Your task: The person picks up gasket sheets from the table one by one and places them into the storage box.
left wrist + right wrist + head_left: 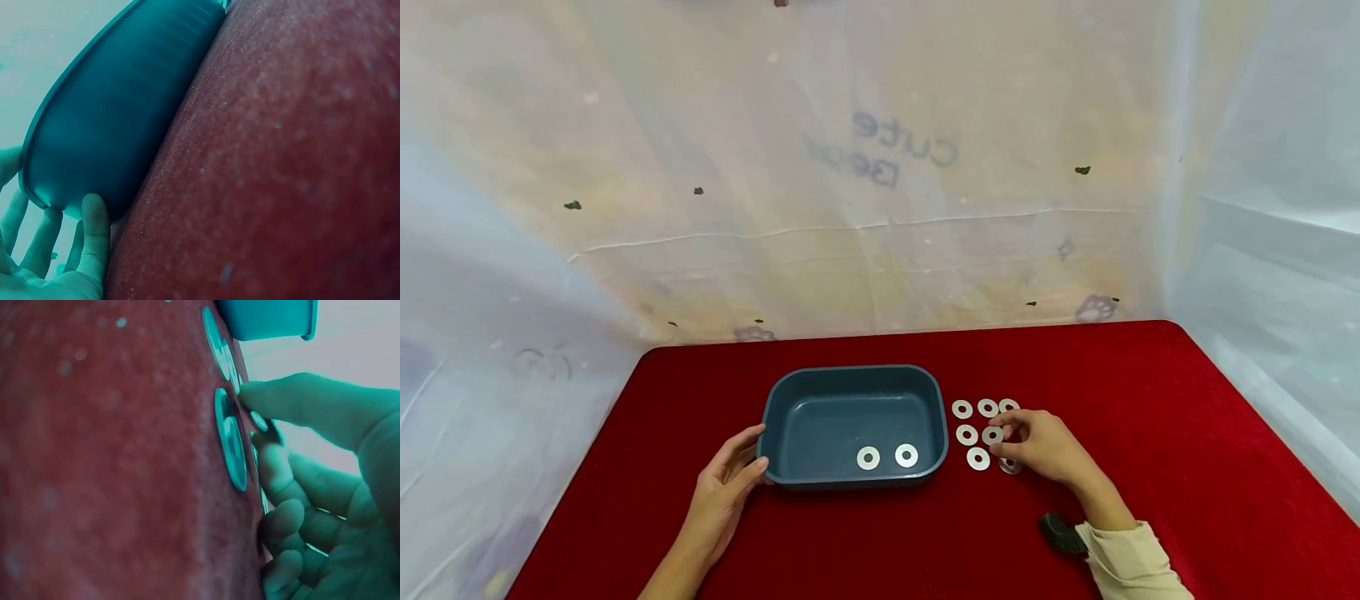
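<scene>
A blue-grey rectangular basin (820, 417) stands on the red cloth, with two flat metal washers (868, 458) lying inside near its front wall. At the basin's left end, my left hand (721, 492) touches the outer wall and rim with spread, fairly straight fingers; the left wrist view shows its thumb (95, 219) against the wall. To the right of the basin, my right hand (1048, 446) pinches a washer (992, 435) by its edges between thumb and fingertips, low over the cloth. Several other washers (966, 435) lie around these fingertips, some partly hidden by the hand.
A red cloth (865, 542) covers the table. Pale printed sheeting (850, 275) rises behind it and along both sides. A dark band (1062, 533) is at my right wrist beside a cream sleeve (1131, 562).
</scene>
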The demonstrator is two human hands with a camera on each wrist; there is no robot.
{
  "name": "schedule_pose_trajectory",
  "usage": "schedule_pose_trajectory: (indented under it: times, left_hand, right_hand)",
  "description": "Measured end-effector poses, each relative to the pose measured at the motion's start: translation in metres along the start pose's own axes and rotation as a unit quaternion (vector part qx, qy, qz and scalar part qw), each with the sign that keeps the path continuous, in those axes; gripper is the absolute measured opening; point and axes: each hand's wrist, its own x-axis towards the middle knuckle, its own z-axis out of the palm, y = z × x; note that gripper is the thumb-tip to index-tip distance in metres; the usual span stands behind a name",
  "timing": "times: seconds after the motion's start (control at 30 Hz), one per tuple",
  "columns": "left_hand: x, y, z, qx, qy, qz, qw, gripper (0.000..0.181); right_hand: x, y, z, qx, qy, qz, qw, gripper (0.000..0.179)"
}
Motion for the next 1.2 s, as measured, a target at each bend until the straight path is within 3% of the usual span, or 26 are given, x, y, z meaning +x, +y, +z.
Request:
schedule_pose_trajectory:
  times: [0.7,1.2]
  left_hand:
    - [-0.002,0.000,0.000,-0.009,0.005,-0.001,1.0000,0.053]
    - [0.000,-0.001,-0.001,-0.015,0.007,-0.001,0.9999,0.053]
  right_hand:
    - [-0.002,-0.010,-0.011,-0.009,0.085,-0.013,0.9963,0.031]
    - [-0.011,-0.022,-0.024,0.005,0.104,-0.012,0.9945,0.035]
